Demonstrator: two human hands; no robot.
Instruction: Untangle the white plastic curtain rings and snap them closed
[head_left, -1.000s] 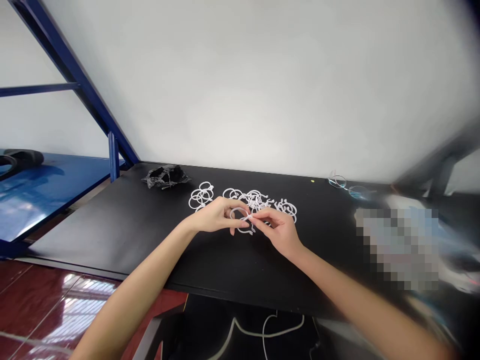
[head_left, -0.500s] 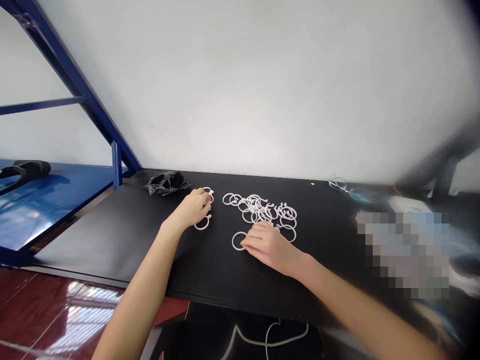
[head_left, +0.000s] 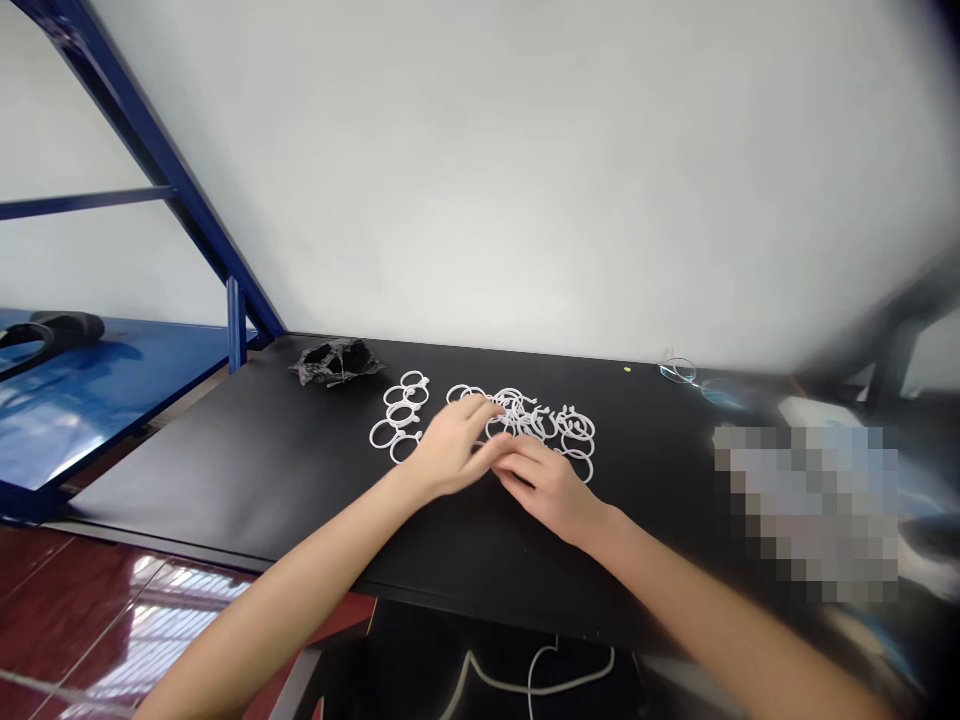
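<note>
My left hand (head_left: pixel 448 452) and my right hand (head_left: pixel 546 486) meet fingertip to fingertip low over the black table (head_left: pixel 247 470). Both are closed in a pinch where they touch, and what they pinch is hidden by the fingers. Right behind them lies a loose pile of white plastic rings (head_left: pixel 551 425), each with a small clip. A smaller group of white rings (head_left: pixel 397 415) lies flat just left of my left hand, laid out side by side.
A crumpled black bag (head_left: pixel 334 360) sits at the table's back left. Clear glasses (head_left: pixel 679 370) lie at the back right by the white wall. A blue metal frame (head_left: pixel 232 320) and blue surface stand to the left. White cable hangs under the table's front edge.
My left hand left the small ring group and came right to meet my right hand. The single ring that lay by my right hand's fingers is now covered by the hands.
</note>
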